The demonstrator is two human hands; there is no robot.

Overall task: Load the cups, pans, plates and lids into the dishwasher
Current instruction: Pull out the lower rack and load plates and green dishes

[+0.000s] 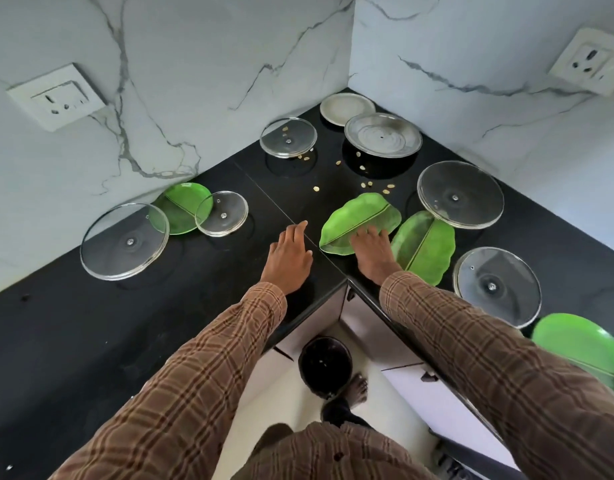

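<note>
Nearest you, below the counter's inner corner, a dark round bin (325, 366) stands on the pale floor beside your bare foot. Your left hand (290, 257) lies flat on the glossy black countertop (90, 323), fingers straight and relaxed, holding nothing. Your right hand (371, 251) rests on the near edge of the green leaf-shaped plate (359, 218); its fingers lie over the rim, but whether they curl under it you cannot tell from here.

That plate is the one to lift. Its long axis, marked by the midrib, runs from near-left to far-right, so it stretches away from your right hand toward the big clear glass lid (460, 194). The right hand is already on it; the left is just beside its near tip, apart from it. A lift along that diagonal probably suits, since a second green leaf plate (425, 249) sits just to its right, seemingly touching.

Farther back, scattered pale seeds (367, 184) dot the counter. Beyond them sit a small glass lid (288, 137) and a steel plate (382, 134), in front of the marble-patterned wall (194, 64). No dishwasher is in view.
</note>
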